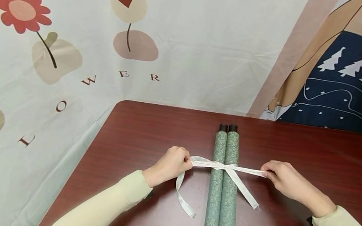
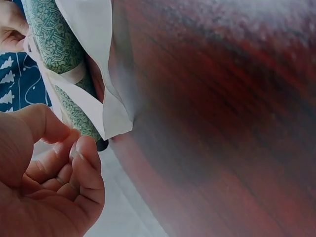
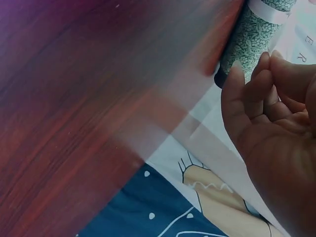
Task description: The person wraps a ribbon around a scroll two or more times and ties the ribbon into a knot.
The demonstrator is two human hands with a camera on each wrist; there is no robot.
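Two rolled scrolls (image 1: 214,203) in green patterned cloth, with dark brown end knobs, lie side by side on the table. A white ribbon (image 1: 242,189) runs around both at mid-length and is tied in a bow on top. My left hand (image 1: 171,164) pinches the bow's left loop between thumb and fingers. On the other side, my right hand (image 1: 287,181) pinches the right loop. Both loops are stretched out flat and sideways. One ribbon tail hangs below the left hand; the other slants down across the right scroll. In the right wrist view the hand's fingers (image 3: 259,91) partly hide the ribbon.
The scrolls lie on a dark red-brown wooden table (image 1: 148,131) with rounded far corners. Behind it hangs a pale cloth (image 1: 199,51) printed with flowers and letters. A dark blue cloth with white trees (image 1: 355,91) is at the right.
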